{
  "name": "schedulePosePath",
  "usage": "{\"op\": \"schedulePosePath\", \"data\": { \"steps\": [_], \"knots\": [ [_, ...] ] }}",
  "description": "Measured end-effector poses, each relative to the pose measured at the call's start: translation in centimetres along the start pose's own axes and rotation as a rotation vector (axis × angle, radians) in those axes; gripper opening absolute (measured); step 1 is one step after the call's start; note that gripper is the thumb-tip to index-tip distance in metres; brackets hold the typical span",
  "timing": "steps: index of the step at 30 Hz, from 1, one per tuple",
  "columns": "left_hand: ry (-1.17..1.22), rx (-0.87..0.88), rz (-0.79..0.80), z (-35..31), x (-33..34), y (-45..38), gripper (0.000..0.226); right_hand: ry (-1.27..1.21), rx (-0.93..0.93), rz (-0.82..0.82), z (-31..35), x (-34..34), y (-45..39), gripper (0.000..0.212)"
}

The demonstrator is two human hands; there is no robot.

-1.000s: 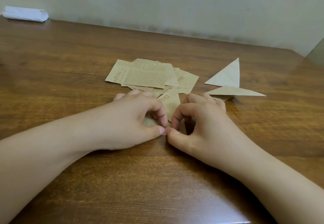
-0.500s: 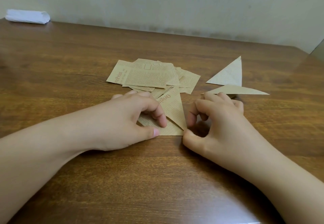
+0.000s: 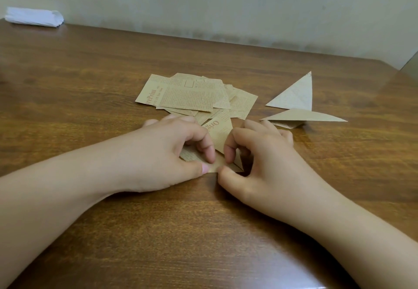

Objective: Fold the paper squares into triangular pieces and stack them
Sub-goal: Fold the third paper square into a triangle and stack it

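R hand [image 3: 255, 153] back beside L hand [image 3: 172, 150] on "Orig…" paper [image 3: 220, 130]

Both forearms are bare from the frame's lower edge to the wrists, with no sleeve, watch, bracelet or ring showing on the left hand [image 3: 167, 153] or the right hand [image 3: 262, 159], and the one clearly visible nail, on the left thumb, is short and unpainted.

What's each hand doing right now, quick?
Left hand: pinching the folded paper piece against the table.
Right hand: pinching the same piece's near edge.
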State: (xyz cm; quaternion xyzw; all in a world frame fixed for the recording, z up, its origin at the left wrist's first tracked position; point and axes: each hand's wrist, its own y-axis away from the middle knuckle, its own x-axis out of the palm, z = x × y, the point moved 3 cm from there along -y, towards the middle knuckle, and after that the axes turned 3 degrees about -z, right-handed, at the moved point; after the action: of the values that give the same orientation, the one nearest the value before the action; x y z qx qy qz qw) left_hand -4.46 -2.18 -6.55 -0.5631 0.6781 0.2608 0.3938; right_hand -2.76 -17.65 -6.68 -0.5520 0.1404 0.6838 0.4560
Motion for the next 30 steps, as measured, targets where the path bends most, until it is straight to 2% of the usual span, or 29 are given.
{"op": "schedulePosePath", "data": {
  "steps": [7, 13, 15, 18, 21, 25, 30],
  "knots": [
    [0.007, -0.021, 0.031, 0.2, 0.0, 0.0, 0.005, -0.056, 0.095, 0.024, -0.6, -0.7, 0.4, 0.015],
    [0.029, -0.030, 0.040, 0.3, 0.0, 0.2, 0.012, -0.088, 0.089, 0.024, -0.9, -1.1, 0.6, 0.010],
    [0.024, -0.015, 0.012, 0.3, 0.0, 0.3, 0.015, -0.097, 0.041, 0.014, -1.1, -1.4, 0.8, 0.009],
    [-0.023, 0.039, -0.065, 0.2, -0.2, 0.4, 0.016, -0.112, -0.125, 0.020, -1.7, -1.8, 1.0, 0.009],
    [-0.088, 0.180, -0.119, 0.0, -0.9, 0.6, 0.031, -0.075, -0.258, 0.079, -2.3, -1.8, 1.0, 0.017],
    [-0.160, 0.273, -0.032, 0.7, -1.1, 0.5, 0.049, 0.009, -0.375, 0.087, -2.2, -2.1, 0.7, 0.024],
    [-0.143, 0.296, -0.017, 0.7, -0.9, 0.4, 0.044, 0.204, -0.515, 0.008, -1.5, -2.1, 0.3, 0.027]
  ]
}}
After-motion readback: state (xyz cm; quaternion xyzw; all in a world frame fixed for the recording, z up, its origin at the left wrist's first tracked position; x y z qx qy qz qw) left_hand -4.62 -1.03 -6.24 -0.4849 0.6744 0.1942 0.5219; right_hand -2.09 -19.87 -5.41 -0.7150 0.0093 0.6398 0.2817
